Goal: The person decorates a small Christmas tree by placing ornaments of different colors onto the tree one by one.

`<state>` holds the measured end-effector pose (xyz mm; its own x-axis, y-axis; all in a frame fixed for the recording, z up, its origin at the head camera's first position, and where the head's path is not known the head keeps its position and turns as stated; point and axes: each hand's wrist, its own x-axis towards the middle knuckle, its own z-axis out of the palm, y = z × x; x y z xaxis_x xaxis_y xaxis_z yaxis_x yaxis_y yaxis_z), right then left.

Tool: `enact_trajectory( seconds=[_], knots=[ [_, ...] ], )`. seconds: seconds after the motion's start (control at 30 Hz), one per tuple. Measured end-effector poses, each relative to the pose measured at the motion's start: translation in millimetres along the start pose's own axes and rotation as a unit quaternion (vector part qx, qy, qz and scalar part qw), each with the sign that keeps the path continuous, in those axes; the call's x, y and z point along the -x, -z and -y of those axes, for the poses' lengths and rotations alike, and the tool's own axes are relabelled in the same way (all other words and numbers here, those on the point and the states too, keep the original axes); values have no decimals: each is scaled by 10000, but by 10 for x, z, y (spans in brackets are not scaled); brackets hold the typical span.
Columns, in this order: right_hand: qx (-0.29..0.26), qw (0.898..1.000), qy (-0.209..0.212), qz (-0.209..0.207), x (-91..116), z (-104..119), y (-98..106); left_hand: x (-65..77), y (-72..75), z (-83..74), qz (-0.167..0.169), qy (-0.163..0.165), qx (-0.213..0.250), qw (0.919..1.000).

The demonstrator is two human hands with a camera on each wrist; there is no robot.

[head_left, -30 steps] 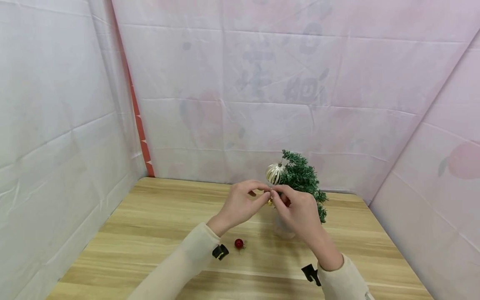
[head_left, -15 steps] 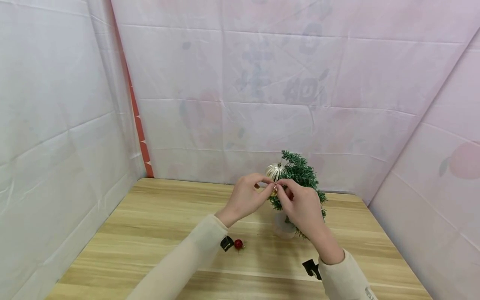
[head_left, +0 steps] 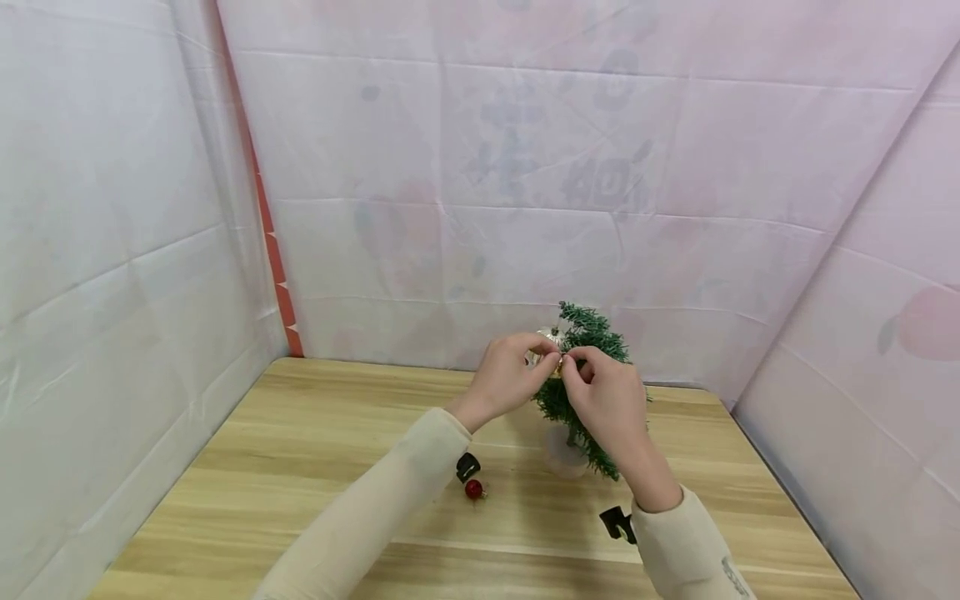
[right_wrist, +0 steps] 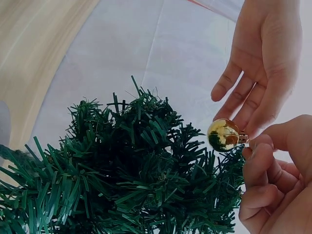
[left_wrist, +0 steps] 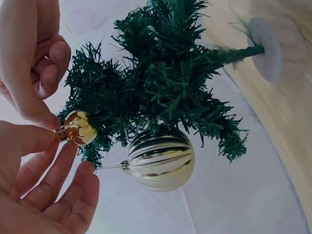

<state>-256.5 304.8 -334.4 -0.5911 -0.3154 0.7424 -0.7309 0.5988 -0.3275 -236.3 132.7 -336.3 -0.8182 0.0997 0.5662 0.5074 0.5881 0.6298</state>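
Observation:
Thumb and fingertips of my left hand (head_left: 512, 372) pinch a small shiny gold Christmas ball (left_wrist: 80, 128) by its cap. My right hand (head_left: 609, 398) meets it there, its fingertips pinching at the top of the same cap, as the right wrist view shows with the gold ball (right_wrist: 223, 135). Both hands are raised in front of a small green artificial Christmas tree (left_wrist: 165, 78), and the ball overlaps its branch tips. A larger ribbed pale-gold ball (left_wrist: 161, 158) hangs from the tree close by. In the head view the hands hide part of the tree.
A small red ball (head_left: 474, 489) lies on the wooden table (head_left: 337, 467), just below the left wrist's black camera mount (head_left: 467, 467). The tree stands on a round whitish base (head_left: 564, 454). Pale cloth walls (head_left: 360, 275) enclose the table at the back and sides.
Both hands have moved up and slightly right with the gold ball, closer to the tree's upper branches. They now cover part of the ribbed ball in the head view.

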Motion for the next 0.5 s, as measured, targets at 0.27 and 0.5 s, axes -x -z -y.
enact_trajectory(
  seconds=[0.27,0.5],
  knots=[
    [-37,9996,-273,31,-54,17,-8,-74,8,-3,-19,101,-239,9997],
    [-4,9987,-501,71,-102,24,-16,-136,23,-24,-24,172,-598,9981]
  ],
)
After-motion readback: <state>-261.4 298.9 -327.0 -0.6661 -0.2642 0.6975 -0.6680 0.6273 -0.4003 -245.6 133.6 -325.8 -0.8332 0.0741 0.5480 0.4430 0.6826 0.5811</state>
